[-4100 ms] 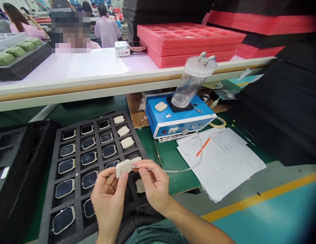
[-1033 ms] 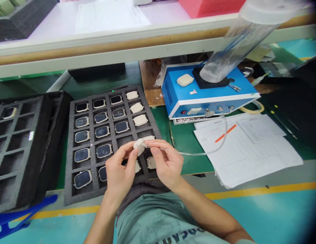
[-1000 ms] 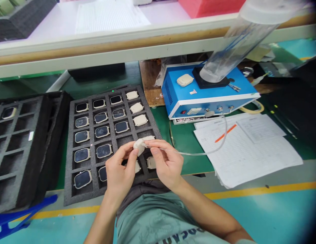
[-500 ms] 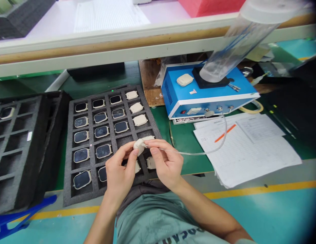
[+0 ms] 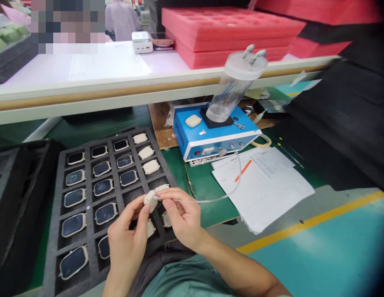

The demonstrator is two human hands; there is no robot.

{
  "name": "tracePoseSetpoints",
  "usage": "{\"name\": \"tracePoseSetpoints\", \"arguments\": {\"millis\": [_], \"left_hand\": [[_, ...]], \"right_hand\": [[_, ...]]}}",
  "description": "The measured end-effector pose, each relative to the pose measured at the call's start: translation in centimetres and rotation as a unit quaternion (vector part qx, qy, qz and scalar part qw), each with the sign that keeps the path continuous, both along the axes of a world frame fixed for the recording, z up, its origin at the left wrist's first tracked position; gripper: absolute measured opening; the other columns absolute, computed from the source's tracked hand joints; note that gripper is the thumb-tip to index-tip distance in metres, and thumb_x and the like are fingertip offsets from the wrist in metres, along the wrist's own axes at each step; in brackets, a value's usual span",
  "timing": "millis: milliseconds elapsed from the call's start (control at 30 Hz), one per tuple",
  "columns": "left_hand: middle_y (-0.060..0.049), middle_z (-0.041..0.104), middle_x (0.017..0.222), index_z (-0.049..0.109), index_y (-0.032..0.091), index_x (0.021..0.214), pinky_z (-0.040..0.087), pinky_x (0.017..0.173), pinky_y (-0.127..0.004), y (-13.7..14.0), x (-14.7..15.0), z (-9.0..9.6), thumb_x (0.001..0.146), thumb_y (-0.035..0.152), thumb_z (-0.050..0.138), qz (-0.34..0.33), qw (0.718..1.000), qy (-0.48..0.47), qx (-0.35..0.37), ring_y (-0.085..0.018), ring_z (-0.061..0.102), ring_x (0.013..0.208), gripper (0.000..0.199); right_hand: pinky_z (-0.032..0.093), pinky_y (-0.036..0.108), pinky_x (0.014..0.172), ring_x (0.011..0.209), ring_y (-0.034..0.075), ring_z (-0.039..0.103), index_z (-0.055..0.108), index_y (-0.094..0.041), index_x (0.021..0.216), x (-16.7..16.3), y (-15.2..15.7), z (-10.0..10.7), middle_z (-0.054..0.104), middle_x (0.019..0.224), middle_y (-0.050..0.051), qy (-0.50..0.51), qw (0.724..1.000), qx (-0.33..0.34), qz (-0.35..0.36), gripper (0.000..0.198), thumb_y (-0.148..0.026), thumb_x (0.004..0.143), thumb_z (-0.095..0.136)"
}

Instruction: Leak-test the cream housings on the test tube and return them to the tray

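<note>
My left hand (image 5: 128, 233) pinches a cream smartwatch case (image 5: 150, 200) between thumb and fingers, tilted above the foam tray. In my right hand (image 5: 185, 216) is the end of a clear thin tube (image 5: 215, 201), held up against the case. Whether its tip sits inside the case or only touches it is hidden by the fingers. The dark grey foam tray (image 5: 90, 225) lies under and left of my hands. Several watches rest in its pockets, most screen up, with those in the right column showing cream backs.
The tube runs to a blue box (image 5: 230, 134) bearing a clear cylinder (image 5: 224, 97) and another cream case (image 5: 193, 120). Papers (image 5: 260, 189) with an orange strip lie to the right. More foam trays (image 5: 27, 206) stand left. A shelf edge (image 5: 117, 101) crosses behind; red foam trays (image 5: 207, 45) sit on it.
The view has tilted up and shifted right, so more of the shelf and a person behind it show. Both hands keep the same hold on the watch case and tube.
</note>
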State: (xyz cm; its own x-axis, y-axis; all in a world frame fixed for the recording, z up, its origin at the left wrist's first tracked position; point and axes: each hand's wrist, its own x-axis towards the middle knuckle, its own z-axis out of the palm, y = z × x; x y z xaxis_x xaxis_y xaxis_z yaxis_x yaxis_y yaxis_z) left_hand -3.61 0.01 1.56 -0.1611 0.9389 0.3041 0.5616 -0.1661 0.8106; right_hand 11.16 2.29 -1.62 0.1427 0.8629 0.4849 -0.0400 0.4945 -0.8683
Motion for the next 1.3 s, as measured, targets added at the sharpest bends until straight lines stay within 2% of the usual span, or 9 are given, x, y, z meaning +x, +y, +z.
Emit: {"name": "tracePoseSetpoints", "arguments": {"millis": [167,1100,1300], "left_hand": [[-0.004,0.086,0.101,0.079,0.022,0.110,0.064,0.075,-0.023,0.10,-0.25,-0.37,0.097,0.037,0.069,-0.002,1.000,0.013,0.009,-0.019,0.082,0.081,0.023],[-0.005,0.086,0.097,0.080,0.020,0.107,0.064,0.073,-0.022,0.16,0.07,0.33,0.095,0.033,0.070,-0.004,1.000,-0.006,0.015,-0.017,0.082,0.079,0.021],[-0.005,0.085,0.096,0.080,0.019,0.107,0.065,0.074,-0.022,0.03,0.26,0.55,0.095,0.030,0.070,-0.012,1.000,-0.024,0.003,-0.017,0.081,0.079,0.019]], "right_hand": [[0.067,0.035,0.087,0.096,0.020,0.080,0.078,-0.023,0.104,-0.05,0.15,0.34,0.082,0.102,0.008,0.000,1.000,0.006,-0.007,0.017,-0.018,0.102,0.062],[0.067,0.036,0.087,0.095,0.021,0.079,0.078,-0.023,0.102,-0.19,0.03,0.12,0.083,0.100,0.008,-0.008,1.000,-0.002,-0.009,0.018,-0.022,0.103,0.060],[0.066,0.033,0.089,0.097,0.019,0.079,0.078,-0.024,0.105,-0.11,-0.16,0.10,0.082,0.103,0.007,-0.005,1.000,0.000,-0.004,0.018,-0.016,0.101,0.062]]}}
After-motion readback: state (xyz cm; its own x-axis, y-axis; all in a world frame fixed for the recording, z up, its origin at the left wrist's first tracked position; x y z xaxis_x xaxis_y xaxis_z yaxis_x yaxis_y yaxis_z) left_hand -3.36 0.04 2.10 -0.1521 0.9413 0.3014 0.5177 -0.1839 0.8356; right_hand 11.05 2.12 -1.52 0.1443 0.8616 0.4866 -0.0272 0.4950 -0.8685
